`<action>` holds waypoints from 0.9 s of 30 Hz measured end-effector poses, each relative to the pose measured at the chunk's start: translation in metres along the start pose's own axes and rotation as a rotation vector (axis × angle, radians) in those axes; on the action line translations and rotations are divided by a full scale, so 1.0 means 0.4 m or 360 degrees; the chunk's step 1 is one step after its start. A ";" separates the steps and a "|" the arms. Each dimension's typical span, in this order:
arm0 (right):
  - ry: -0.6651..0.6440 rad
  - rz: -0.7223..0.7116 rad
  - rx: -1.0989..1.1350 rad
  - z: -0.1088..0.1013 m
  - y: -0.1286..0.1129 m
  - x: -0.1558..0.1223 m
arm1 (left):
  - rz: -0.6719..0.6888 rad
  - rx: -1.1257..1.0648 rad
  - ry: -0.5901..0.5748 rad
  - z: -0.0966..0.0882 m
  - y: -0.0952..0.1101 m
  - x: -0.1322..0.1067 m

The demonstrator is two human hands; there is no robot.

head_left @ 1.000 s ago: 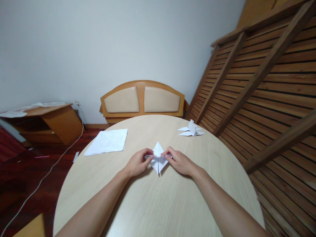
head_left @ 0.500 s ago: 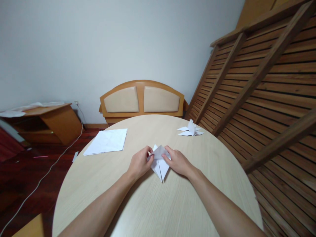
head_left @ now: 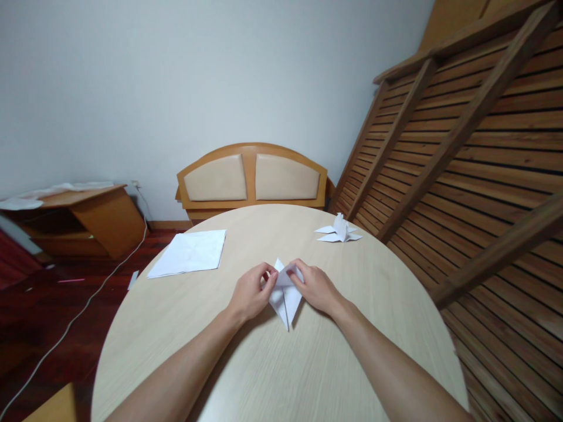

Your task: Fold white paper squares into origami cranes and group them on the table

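Observation:
A folded sheet of white paper is held between my two hands over the middle of the round table. It has a kite-like shape with a centre slit, its point toward me and a raised flap at the top. My left hand pinches the paper's left edge between thumb and forefinger. On the opposite side, my right hand grips the flap, the thumb in front and the fingers partly hidden behind it.
A stack of white paper lies at the table's left. Folded white paper figures stand near the back right edge. Beyond the table is a padded headboard; a slatted wooden frame leans at the right.
The top flap has been bent further over between my fingers, and its peak no longer stands up. The paper's lower point has shifted slightly toward me.

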State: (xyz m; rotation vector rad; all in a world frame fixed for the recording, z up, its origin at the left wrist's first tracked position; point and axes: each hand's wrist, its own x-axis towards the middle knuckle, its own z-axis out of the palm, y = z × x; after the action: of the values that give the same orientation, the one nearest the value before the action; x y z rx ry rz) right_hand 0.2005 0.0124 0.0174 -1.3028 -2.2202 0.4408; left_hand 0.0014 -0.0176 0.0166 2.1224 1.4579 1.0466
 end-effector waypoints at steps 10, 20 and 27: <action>0.0099 -0.0041 0.0016 -0.010 -0.019 -0.002 | -0.0010 -0.0345 0.0041 0.009 -0.002 0.004; 0.0071 -0.0049 -0.0213 -0.009 -0.030 -0.002 | 0.0052 -0.0391 -0.0013 0.006 0.003 0.002; 0.0060 -0.0090 -0.0216 -0.008 -0.029 -0.002 | 0.0028 -0.0387 -0.0042 0.010 -0.005 0.004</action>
State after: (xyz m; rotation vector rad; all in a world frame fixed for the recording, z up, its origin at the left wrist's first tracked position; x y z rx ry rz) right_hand 0.1946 0.0060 0.0258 -1.3017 -2.2831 0.2460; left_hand 0.0035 -0.0151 0.0132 1.9723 1.2329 1.1348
